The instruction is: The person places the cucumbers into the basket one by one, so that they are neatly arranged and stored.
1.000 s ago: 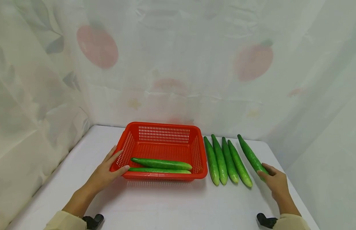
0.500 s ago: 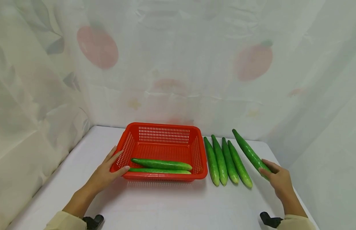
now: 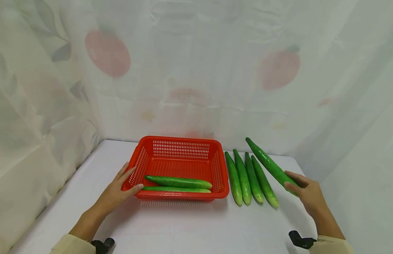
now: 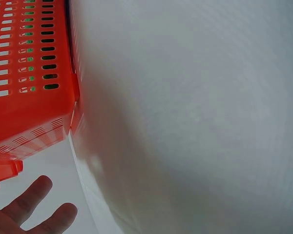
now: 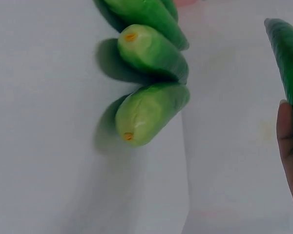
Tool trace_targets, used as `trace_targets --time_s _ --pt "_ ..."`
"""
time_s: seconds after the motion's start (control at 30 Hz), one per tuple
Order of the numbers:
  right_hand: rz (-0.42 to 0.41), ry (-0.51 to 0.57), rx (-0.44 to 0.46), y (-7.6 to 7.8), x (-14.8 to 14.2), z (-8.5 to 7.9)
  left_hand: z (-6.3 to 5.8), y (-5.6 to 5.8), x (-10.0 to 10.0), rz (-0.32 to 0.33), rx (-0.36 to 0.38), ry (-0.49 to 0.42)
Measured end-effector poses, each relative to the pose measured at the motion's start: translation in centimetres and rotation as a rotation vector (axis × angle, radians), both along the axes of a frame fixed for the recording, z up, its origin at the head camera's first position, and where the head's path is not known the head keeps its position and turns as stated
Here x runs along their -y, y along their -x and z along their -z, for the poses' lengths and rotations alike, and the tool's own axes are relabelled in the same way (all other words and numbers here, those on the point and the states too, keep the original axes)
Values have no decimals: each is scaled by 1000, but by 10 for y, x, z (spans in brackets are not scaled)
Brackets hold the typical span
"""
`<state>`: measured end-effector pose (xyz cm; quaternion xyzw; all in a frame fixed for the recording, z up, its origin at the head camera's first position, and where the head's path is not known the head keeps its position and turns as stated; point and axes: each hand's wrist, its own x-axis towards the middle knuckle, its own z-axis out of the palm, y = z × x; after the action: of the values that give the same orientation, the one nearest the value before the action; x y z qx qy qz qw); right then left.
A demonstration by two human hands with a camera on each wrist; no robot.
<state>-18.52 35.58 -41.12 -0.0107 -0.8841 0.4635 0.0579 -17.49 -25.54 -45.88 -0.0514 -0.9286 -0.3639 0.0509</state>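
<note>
My right hand (image 3: 307, 192) grips the pale lower end of a cucumber (image 3: 267, 162), which tilts up and to the left above the table. In the right wrist view that cucumber (image 5: 289, 63) stands at the right edge beside a finger. My left hand (image 3: 112, 194) rests at the left front corner of a red plastic basket (image 3: 183, 195), fingers spread and thumb on the rim. In the left wrist view two fingers (image 4: 29, 200) reach out straight near the basket rim. Two cucumbers lie crosswise in the basket, the rear one (image 3: 178, 182) more visible.
Several cucumbers (image 3: 244, 176) lie side by side on the table just right of the basket. The white table (image 3: 190, 225) ends at a hanging fruit-print curtain (image 3: 190, 70) behind, with curtains on both sides.
The right hand has lifted the cucumber, and its dark tip has swung left and upward toward the row. The left hand and basket look unmoved.
</note>
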Motion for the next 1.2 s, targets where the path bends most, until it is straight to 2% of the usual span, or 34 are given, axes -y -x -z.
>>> trace_targets --time_s 0.27,0.47,0.87,1.07,1.2 --pt "-144 -4 -82 0 6 -13 0 -1 0 0 -3 -6" --pt "-248 55 -115 4 14 -21 2 -1 1 4 -13 5" --pt "-382 20 -147 17 37 -38 3 0 1 2 -7 -4" --pt "-472 70 -162 28 49 -41 3 -1 1 7 -10 1" --pt "-484 58 -163 33 61 -43 4 0 1 7 -14 3"
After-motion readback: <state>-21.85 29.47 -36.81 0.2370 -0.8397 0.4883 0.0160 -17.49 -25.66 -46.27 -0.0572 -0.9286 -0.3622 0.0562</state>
